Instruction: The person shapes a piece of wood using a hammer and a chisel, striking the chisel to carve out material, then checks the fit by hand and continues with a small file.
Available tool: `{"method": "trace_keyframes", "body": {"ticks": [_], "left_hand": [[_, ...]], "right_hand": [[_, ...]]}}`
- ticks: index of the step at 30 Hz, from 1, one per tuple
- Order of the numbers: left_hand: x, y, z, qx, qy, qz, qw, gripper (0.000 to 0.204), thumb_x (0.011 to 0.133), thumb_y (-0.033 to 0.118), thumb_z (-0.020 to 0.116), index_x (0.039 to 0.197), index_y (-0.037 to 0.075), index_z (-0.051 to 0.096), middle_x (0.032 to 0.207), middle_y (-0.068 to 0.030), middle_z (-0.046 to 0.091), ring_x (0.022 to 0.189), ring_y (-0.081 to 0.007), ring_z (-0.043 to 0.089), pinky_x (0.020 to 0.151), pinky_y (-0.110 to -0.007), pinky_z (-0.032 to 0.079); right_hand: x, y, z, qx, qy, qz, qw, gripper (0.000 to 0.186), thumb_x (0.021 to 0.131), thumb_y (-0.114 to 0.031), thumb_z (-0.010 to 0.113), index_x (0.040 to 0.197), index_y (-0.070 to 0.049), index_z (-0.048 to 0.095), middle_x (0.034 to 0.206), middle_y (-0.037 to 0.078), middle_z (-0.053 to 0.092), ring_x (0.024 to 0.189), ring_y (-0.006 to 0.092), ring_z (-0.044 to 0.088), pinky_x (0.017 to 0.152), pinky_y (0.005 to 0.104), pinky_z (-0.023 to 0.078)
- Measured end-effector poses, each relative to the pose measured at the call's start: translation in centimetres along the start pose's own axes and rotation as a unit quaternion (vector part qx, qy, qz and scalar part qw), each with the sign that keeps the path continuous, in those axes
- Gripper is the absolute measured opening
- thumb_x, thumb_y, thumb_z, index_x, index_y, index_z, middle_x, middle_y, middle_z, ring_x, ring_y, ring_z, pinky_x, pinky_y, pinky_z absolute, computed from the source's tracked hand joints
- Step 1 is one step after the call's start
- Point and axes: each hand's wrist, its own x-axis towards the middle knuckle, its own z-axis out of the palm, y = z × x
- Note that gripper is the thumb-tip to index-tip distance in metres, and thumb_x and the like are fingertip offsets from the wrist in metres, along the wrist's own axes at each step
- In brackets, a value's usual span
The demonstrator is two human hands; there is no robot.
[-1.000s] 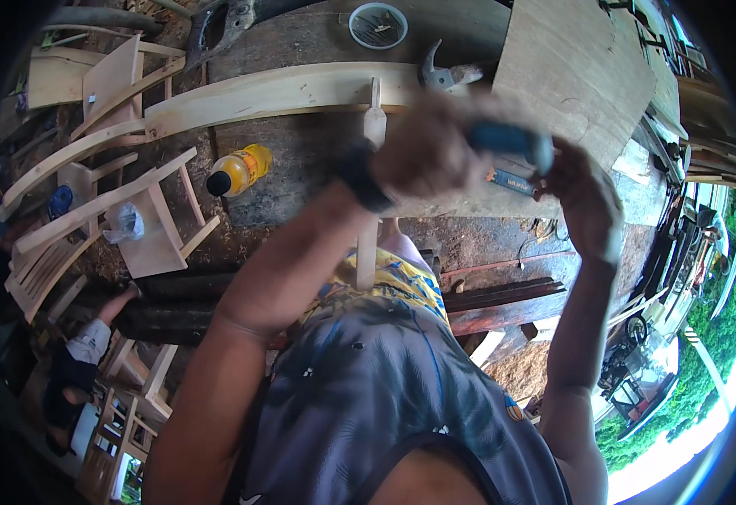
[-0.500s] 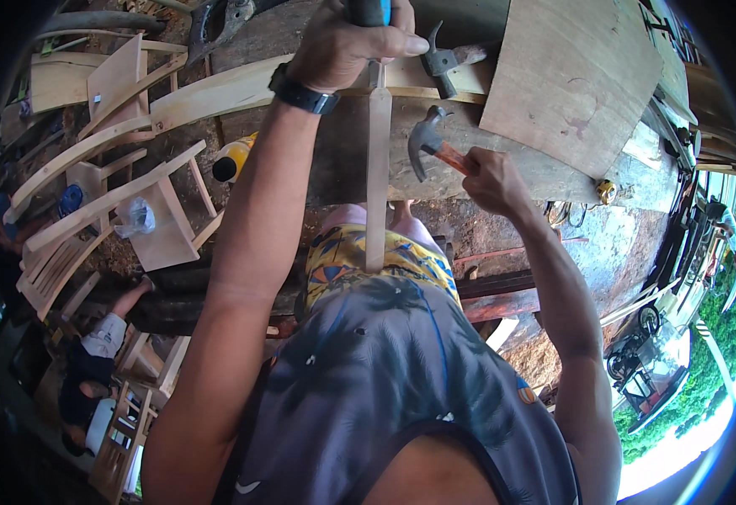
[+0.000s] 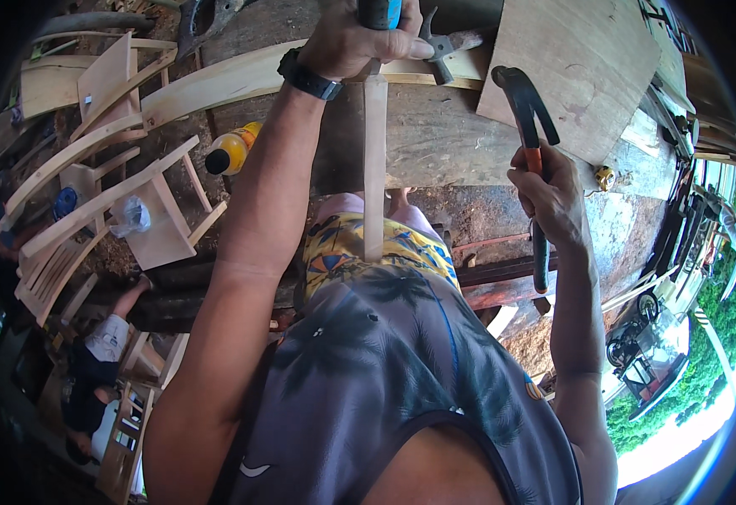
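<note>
My left hand (image 3: 366, 44), at the top of the view with a dark watch on its wrist, is closed round the blue-and-black handle of a chisel (image 3: 379, 13). The chisel's narrow metal part meets the far end of a long pale wooden strip (image 3: 374, 168). That strip runs back toward my waist. In my right hand (image 3: 553, 187), off to the right, is a claw hammer (image 3: 525, 101) with an orange and dark handle, held apart from the chisel. A second claw hammer (image 3: 441, 52) lies just right of my left hand.
A plywood sheet (image 3: 570, 76) covers the bench's right side, with a tape measure (image 3: 605, 178) near its corner. Left are a curved board (image 3: 225, 84), a yellow bottle (image 3: 231, 151) and wooden chair frames (image 3: 166, 210). Another person (image 3: 98, 370) is at lower left.
My right hand has swung to the right with the hammer, whose head now points up and away from the strip. My left hand stays on the chisel, barely shifted.
</note>
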Motion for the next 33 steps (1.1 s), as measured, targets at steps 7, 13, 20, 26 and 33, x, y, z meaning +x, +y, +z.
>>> {"method": "trace_keyframes", "body": {"ticks": [7,13,20,26,33], "left_hand": [[-0.3,-0.5,-0.5,0.019,-0.004,-0.017,1.000,0.024,0.068,0.004,0.079,0.069,0.010,0.055,0.064,0.0044,0.052,0.058,-0.0064,0.047,0.056,-0.025,0.036],[-0.2,-0.4,-0.5,0.017,-0.005,0.014,1.000,0.023,0.069,0.002,0.079,0.072,0.010,0.057,0.065,0.0040,0.054,0.058,-0.0064,0.049,0.056,-0.025,0.037],[-0.3,-0.4,-0.6,0.037,-0.008,0.021,0.999,0.021,0.068,0.003,0.079,0.073,0.008,0.059,0.066,0.0035,0.055,0.058,-0.0068,0.048,0.055,-0.026,0.038],[-0.4,-2.1,-1.4,-0.046,-0.045,0.020,0.998,0.024,0.067,0.004,0.080,0.070,0.009,0.057,0.063,0.0012,0.053,0.055,-0.0081,0.047,0.053,-0.027,0.035],[-1.2,-2.3,-2.3,-0.117,-0.085,0.006,0.989,0.029,0.070,0.008,0.085,0.070,0.008,0.056,0.065,-0.0018,0.056,0.056,-0.0107,0.050,0.053,-0.028,0.038]], "right_hand": [[-0.6,-0.2,0.0,0.012,-0.022,0.002,1.000,0.022,0.081,-0.016,0.070,0.096,0.000,0.064,0.071,0.001,0.058,0.062,0.0085,0.054,0.057,0.0266,0.043],[-0.7,-0.3,0.2,-0.021,-0.020,-0.002,1.000,0.023,0.081,-0.017,0.070,0.096,0.000,0.065,0.071,0.002,0.058,0.062,0.0097,0.055,0.058,0.0273,0.044],[-0.9,-0.8,0.4,-0.012,-0.019,0.004,1.000,0.022,0.081,-0.016,0.069,0.096,0.000,0.065,0.069,0.001,0.058,0.060,0.0092,0.054,0.056,0.0269,0.042],[-1.8,-2.7,0.4,0.106,-0.042,-0.047,0.992,0.027,0.088,-0.013,0.068,0.108,0.002,0.060,0.065,-0.002,0.052,0.054,0.0059,0.052,0.048,0.0225,0.038],[-1.4,-7.7,-0.2,0.000,0.014,-0.232,0.973,0.033,0.093,-0.018,0.071,0.118,-0.001,0.059,0.067,0.005,0.057,0.054,0.0116,0.059,0.047,0.0280,0.042]]}}
